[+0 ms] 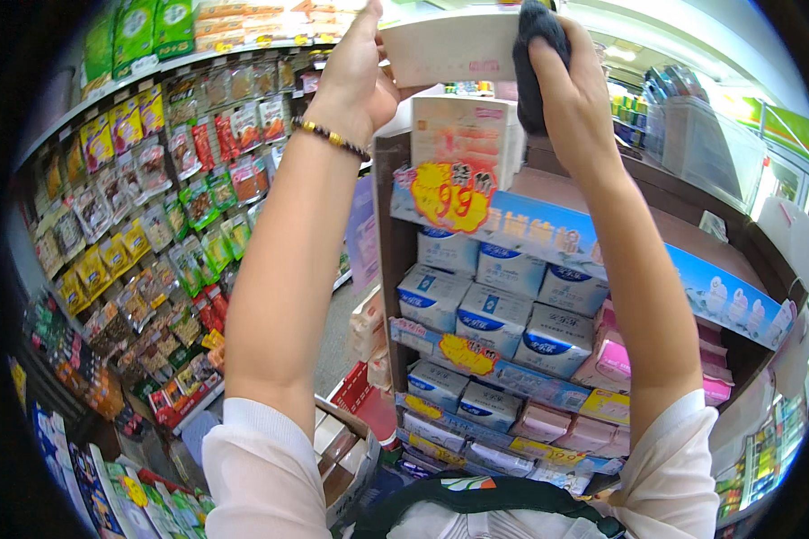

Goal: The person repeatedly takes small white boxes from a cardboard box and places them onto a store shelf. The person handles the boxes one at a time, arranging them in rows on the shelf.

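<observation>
Raised in front of me is a pale carton (pixel 452 50) with faint pink print on its near face. My left hand (pixel 361 74) holds its left end, some fingers hidden behind it. A dark cloth (pixel 536 71) is bunched in my right hand (pixel 573 81), pressed against the carton's right end. Just below, a similar box (pixel 458 131) with red and orange print stands upright on the display shelf's top (pixel 546 192). A yellow starburst price sign (pixel 452 197) hangs at its foot.
The display shelf carries rows of white-and-blue sanitary pad packs (pixel 492 316) and pink packs (pixel 610 357). Hanging snack bags (pixel 155 168) cover the left wall rack. A clear plastic bin (pixel 711 145) stands at right. Low down are an open cardboard box (pixel 350 465) and a red basket (pixel 354 391).
</observation>
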Available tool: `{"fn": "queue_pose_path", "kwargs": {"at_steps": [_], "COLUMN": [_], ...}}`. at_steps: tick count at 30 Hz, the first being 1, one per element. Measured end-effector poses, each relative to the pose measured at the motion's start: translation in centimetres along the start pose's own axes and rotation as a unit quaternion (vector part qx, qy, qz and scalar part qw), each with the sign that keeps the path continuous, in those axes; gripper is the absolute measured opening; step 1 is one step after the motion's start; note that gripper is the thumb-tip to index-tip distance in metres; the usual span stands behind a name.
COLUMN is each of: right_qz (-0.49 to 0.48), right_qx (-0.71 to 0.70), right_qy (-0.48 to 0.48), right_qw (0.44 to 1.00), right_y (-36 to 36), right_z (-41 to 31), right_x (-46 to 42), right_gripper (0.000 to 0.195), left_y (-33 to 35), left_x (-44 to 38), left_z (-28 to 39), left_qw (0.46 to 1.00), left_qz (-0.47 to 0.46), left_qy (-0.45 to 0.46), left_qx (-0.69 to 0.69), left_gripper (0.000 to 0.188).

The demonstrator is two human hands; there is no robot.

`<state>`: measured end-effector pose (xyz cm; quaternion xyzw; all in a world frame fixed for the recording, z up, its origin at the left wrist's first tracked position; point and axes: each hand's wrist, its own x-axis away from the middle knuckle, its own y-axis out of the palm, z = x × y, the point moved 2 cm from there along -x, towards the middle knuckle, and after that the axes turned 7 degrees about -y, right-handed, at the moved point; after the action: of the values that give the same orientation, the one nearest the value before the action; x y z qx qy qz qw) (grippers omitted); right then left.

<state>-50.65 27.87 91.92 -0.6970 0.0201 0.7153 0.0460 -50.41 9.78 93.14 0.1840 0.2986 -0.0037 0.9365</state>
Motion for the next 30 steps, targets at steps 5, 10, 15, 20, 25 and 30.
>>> {"fn": "queue_pose_path", "kwargs": {"at_steps": [5, 10, 15, 20, 25, 30], "right_qz": [-0.051, -0.138, -0.296, -0.331, -0.435, -0.382], "right_qx": [0.000, -0.206, -0.257, -0.379, -0.404, -0.471], "right_qy": [-0.113, 0.139, 0.294, 0.440, 0.393, 0.632], "right_qw": [0.992, 0.959, 0.872, 0.744, 0.702, 0.482], "right_y": [2.9, 6.8, 12.7, 18.1, 20.5, 23.0], "right_z": [-6.7, -10.8, -13.6, -17.5, -21.3, -22.1], "right_x": [8.0, 17.4, 27.5, 35.8, 39.5, 42.5], "right_gripper": [0.034, 0.039, 0.037, 0.032, 0.031, 0.033], "left_y": [-7.1, -13.1, -19.4, -22.9, -25.0, -25.6], "left_x": [9.3, 23.5, 36.8, 48.3, 55.9, 58.2], "left_z": [-0.4, -3.9, -8.1, -11.2, -12.1, -12.2], "left_qw": [0.993, 0.997, 0.979, 0.936, 0.851, 0.848], "left_qz": [-0.073, 0.003, 0.169, 0.272, 0.342, 0.387], "left_qy": [-0.016, -0.044, -0.108, -0.187, -0.249, -0.199], "left_qx": [0.092, 0.065, 0.032, -0.120, -0.312, -0.304], "left_gripper": [0.035, 0.084, 0.082, 0.088, 0.084, 0.071]}}
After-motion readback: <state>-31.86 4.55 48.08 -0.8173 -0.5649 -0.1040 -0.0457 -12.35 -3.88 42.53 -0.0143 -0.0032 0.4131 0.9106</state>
